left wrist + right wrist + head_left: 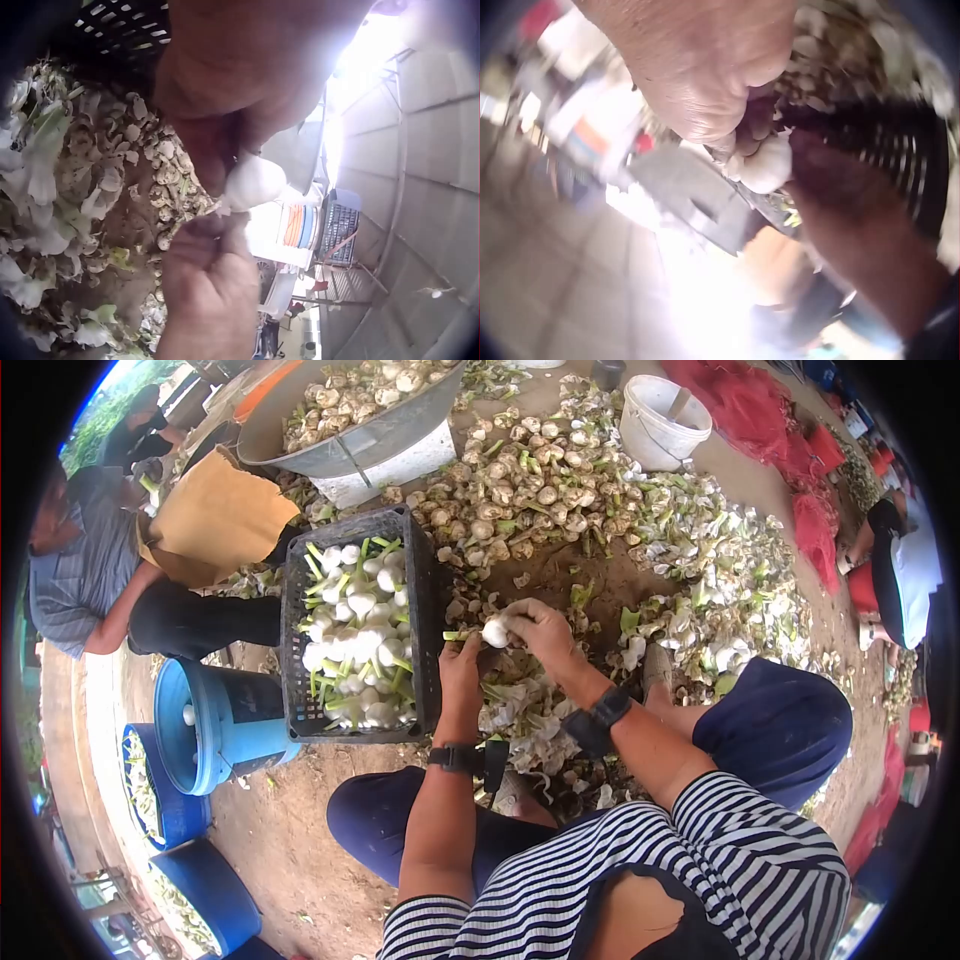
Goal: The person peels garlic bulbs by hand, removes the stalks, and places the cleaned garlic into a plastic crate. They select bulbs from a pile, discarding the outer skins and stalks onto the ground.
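A peeled white garlic bulb (495,631) is held between both hands, in front of the body. My left hand (461,672) grips it by its stem, a short green end of which pokes out past the thumb. On the bulb's other side, my right hand (545,640) pinches at its skin and root end with thumb and fingers. Both wrist views show the bulb close up, the fingertips partly hiding it. Just left of the hands stands a black plastic crate (427,610) filled with white garlic bulbs (360,605) on green stems.
Unpeeled garlic (540,485) lies heaped ahead, with peeled skins (720,560) scattered to its right. A metal tub (370,455) of garlic, a white bucket (665,425) and blue buckets (205,725) stand around. Another person (90,560) sits at the left.
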Demonstrator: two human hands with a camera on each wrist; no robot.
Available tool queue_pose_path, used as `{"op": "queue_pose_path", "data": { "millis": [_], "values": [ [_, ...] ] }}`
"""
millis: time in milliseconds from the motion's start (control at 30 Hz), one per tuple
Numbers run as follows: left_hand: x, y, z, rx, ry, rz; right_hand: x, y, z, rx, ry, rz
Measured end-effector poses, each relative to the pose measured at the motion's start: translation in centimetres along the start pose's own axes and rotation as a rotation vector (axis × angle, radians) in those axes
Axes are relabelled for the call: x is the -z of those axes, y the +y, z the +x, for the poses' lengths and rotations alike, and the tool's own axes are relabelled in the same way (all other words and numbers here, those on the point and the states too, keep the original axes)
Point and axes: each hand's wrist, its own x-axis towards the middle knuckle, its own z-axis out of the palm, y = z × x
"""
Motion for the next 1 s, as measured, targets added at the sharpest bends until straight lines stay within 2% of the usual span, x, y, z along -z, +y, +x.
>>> {"op": "queue_pose_path", "data": {
  "millis": [33, 67, 100, 133, 167, 200, 233, 300, 333, 400, 433, 500, 600, 700, 800, 900, 933, 967, 1000],
  "values": [
    [-0.2, 0.5, 0.0, -0.006, -0.008, -0.047, 0.1, 0.2, 0.8, -0.183, 0.02, 0.339],
    [-0.1, 1.0, 0.0, -0.01, -0.015, -0.096, 0.7, 0.4, 1.3, -0.202, 0.07, 0.397],
    [-0.1, 1.7, -0.1, -0.014, -0.021, -0.146, 1.5, 1.0, 2.0, -0.196, 0.056, 0.21],
    [-0.6, 3.3, -0.5, -0.039, 0.066, -0.308, 2.6, 2.4, 3.0, -0.19, 0.041, 0.025],
    [-0.2, 4.6, -0.3, -0.159, 0.066, -0.325, 3.8, 4.2, 4.0, -0.183, 0.027, -0.159],
    [0.8, 5.6, 0.0, -0.227, 0.115, -0.421, 5.2, 6.3, 4.8, 0.02, -0.033, -0.756],
    [1.5, 6.0, 0.2, -0.295, 0.166, -0.515, 5.9, 7.8, 5.8, 0.073, -0.033, -0.843],
    [2.0, 5.5, 0.0, -0.302, 0.168, -0.493, 6.8, 9.8, 7.9, 0.181, -0.035, -1.012],
    [2.2, 5.2, 0.0, -0.309, 0.168, -0.483, 6.3, 8.6, 9.4, 0.134, -0.109, -1.07],
    [1.5, 3.7, 0.3, -0.108, 0.007, -0.112, 4.9, 6.6, 13.1, 0.035, -0.257, -1.179],
    [0.6, 3.0, 0.2, -0.006, -0.069, 0.072, 4.5, 7.6, 15.3, 0.154, -0.24, -1.244],
    [-1.6, 1.6, -0.5, -0.005, -0.242, 0.469, 3.6, 10.0, 19.2, 0.399, -0.203, -1.362],
    [-2.8, 0.0, -0.8, -0.071, -0.315, 0.531, 3.9, 13.8, 22.5, 0.642, -0.068, -1.573],
    [-2.8, 1.1, -0.5, 0.01, -0.299, 0.556, 3.9, 10.3, 22.1, 0.498, -0.181, -1.795],
    [-2.2, 0.5, -0.1, -0.027, -0.299, 0.531, 4.9, 9.8, 22.2, 0.563, -0.19, -1.701],
    [-1.8, 0.0, 0.1, -0.058, -0.27, 0.561, 6.3, 10.4, 18.6, 0.139, -0.197, -1.343],
    [-2.0, 0.3, 0.0, -0.016, -0.214, 0.536, 6.9, 11.8, 16.6, 0.232, -0.147, -1.012],
    [-1.6, -0.2, 0.2, -0.084, -0.168, 0.608, 7.2, 13.2, 14.3, 0.315, -0.102, -0.677],
    [-0.7, -1.3, 0.7, -0.151, -0.121, 0.679, 6.3, 11.4, 11.8, 0.094, -0.11, -0.553]
  ]
}}
